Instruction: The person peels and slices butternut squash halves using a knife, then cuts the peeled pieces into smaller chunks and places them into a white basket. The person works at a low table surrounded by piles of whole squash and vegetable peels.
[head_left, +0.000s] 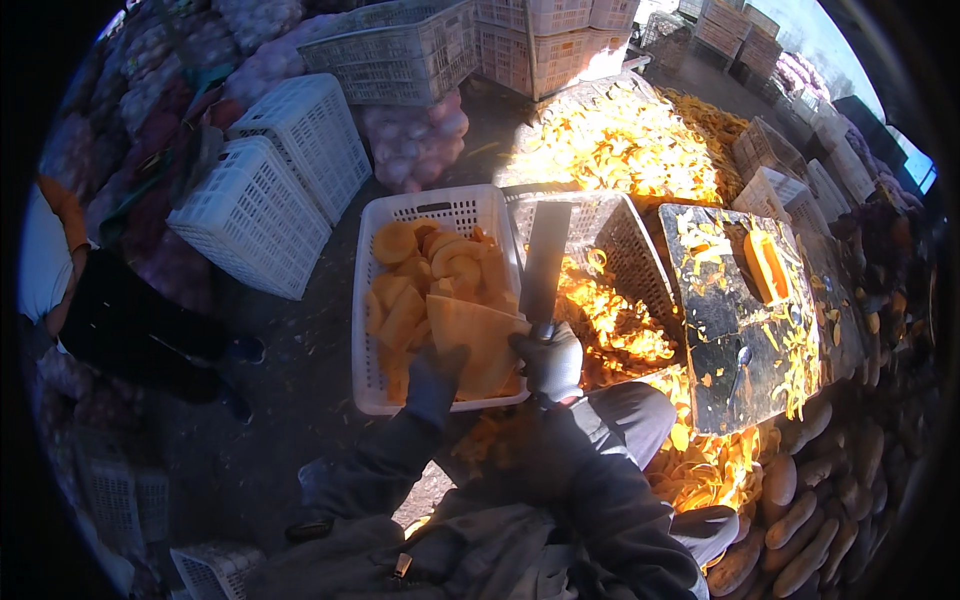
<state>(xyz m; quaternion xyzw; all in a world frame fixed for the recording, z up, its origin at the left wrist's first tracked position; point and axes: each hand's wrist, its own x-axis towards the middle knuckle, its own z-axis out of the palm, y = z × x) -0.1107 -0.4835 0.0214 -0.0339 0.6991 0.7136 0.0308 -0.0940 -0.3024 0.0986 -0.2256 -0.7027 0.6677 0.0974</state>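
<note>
My gloved left hand (439, 379) grips the lower left edge of a large peeled orange squash piece (474, 341), which tilts over the near end of a white plastic crate (362, 300). In my gloved right hand (551, 364) is the handle of a broad-bladed knife (546, 262), its blade pointing away from me; the fingers are against the right edge of the squash piece. Peeled squash chunks (401, 289) fill much of the crate. To the right, a dark cutting board (720, 330) bears a halved squash (766, 266), peel scraps and a spoon (742, 360).
A second crate (652, 277) holds orange scraps. Behind it lies a heap of peelings (622, 142). Whole squashes (795, 521) are piled at lower right. White crates (255, 217) and mesh sacks (416, 139) stand at left and behind. Another person's legs (142, 322) are at far left.
</note>
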